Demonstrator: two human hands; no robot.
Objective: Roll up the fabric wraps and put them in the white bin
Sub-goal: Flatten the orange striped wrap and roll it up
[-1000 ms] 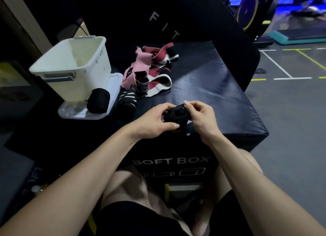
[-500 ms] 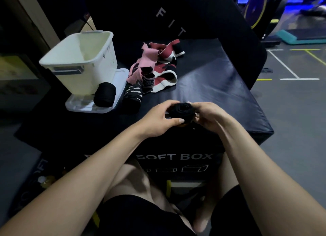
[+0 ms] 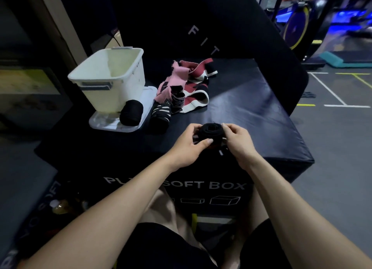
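Dimly lit, the room was a gym: the worktop (image 3: 241, 111) was the padded black top of a foam box whose near face read "SOFT BOX" in pale letters, with a taller black pad marked "FIT" (image 3: 203, 41) leaning up behind it. Just above the near edge of that surface, both hands met around a black rolled wrap (image 3: 210, 130); the left hand (image 3: 189, 146) had a closed grip on its left side, thumb laid across the front, and the right hand (image 3: 237, 139) pinched its right side with curled fingers, so the roll sat between them with its coiled end facing up. Farther back on the left stood the white bin (image 3: 112, 77), resting on a clear lid (image 3: 118, 125) that lay flat on the pad. A finished black roll (image 3: 131, 112) lay on that lid, touching the bin's front wall. Just right of the lid sat a black wrap with white stripes (image 3: 161, 112), and behind it a loose heap of pink, dark red and white wraps (image 3: 187, 87) sprawled toward the middle of the surface. To the right, grey floor (image 3: 332, 148) carried white and yellow painted lines, and beyond it stood exercise machines (image 3: 298, 27) under blue light. Low at the left, a bottle (image 3: 60, 206) showed beside the box.
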